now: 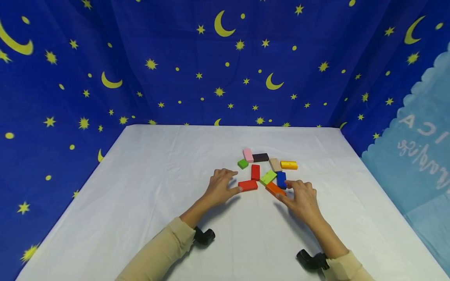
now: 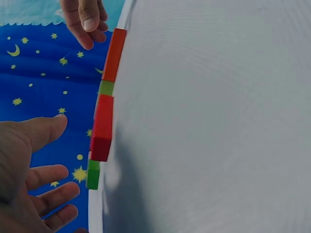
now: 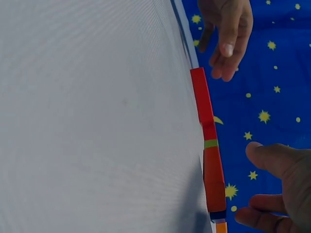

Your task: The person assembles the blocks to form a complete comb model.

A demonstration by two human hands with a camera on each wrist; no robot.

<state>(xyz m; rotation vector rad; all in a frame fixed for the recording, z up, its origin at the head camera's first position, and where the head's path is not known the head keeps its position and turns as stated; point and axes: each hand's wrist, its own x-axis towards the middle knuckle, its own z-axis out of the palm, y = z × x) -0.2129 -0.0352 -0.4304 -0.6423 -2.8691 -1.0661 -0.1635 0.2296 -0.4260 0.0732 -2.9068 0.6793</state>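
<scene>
Small coloured blocks lie in a loose cluster on the white table. My left hand (image 1: 220, 187) hovers at the cluster's left side, fingers spread and holding nothing; nearest to it is a red block (image 1: 247, 185). A green block (image 1: 242, 164) lies beyond its fingertips. On the other side, my right hand (image 1: 301, 199) has thumb and fingers apart near an orange block (image 1: 275, 189) and a blue block (image 1: 281, 180); in the right wrist view nothing is between its fingers. Between the hands lie a second red block (image 1: 255, 172) and a lime green block (image 1: 268, 177).
Farther back are a pink block (image 1: 248, 155), a black block (image 1: 260, 157), a beige block (image 1: 275, 164) and a yellow block (image 1: 289, 165). A white cloth (image 1: 168, 156) covers the table. Blue star-and-moon curtains (image 1: 183, 47) surround it, with a light blue banner (image 1: 418, 168) at right.
</scene>
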